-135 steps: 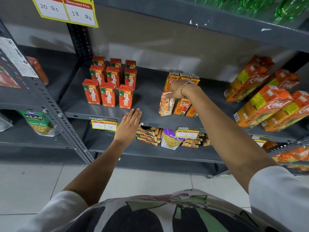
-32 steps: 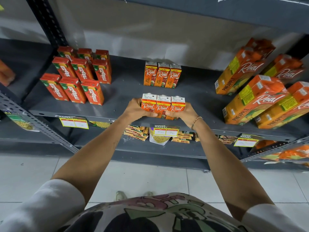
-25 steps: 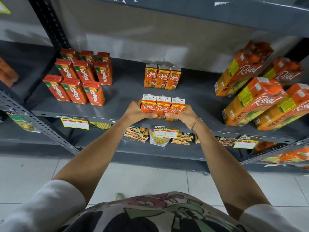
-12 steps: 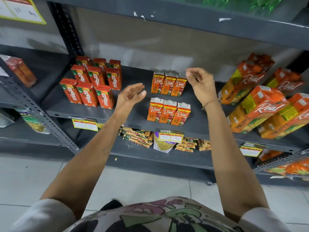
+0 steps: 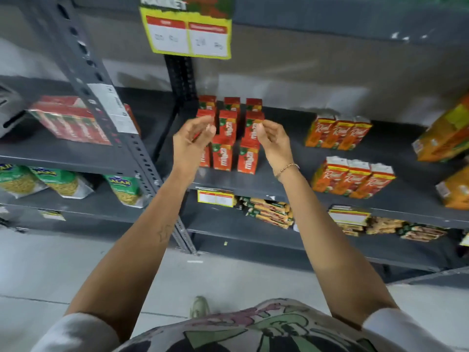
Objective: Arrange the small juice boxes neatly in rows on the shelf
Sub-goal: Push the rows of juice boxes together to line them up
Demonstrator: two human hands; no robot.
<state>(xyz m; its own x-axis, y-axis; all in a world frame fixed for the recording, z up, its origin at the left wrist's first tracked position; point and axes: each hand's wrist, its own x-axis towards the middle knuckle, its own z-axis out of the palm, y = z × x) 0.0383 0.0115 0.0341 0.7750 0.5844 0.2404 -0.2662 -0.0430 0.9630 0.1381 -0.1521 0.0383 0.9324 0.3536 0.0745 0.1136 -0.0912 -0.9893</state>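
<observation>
Small red juice boxes (image 5: 229, 141) stand in three rows of three at the left end of the grey shelf (image 5: 286, 189). My left hand (image 5: 193, 143) hovers in front of the left column, fingers curled and apart, holding nothing. My right hand (image 5: 272, 141) hovers at the right column, fingers loosely curled near a middle-row box, empty. Further right, small orange juice boxes stand in a back row of three (image 5: 338, 133) and a front row of three (image 5: 352, 177). The left column of red boxes is partly hidden by my left hand.
Large orange pineapple cartons (image 5: 446, 138) lie at the shelf's right end. A perforated upright post (image 5: 119, 123) stands left of the red boxes. A yellow price tag (image 5: 187, 36) hangs from the shelf above. Snack packets (image 5: 269, 212) fill the lower shelf.
Both hands left the orange boxes and moved left to the red boxes. The view swung left with them. The orange rows stand as released.
</observation>
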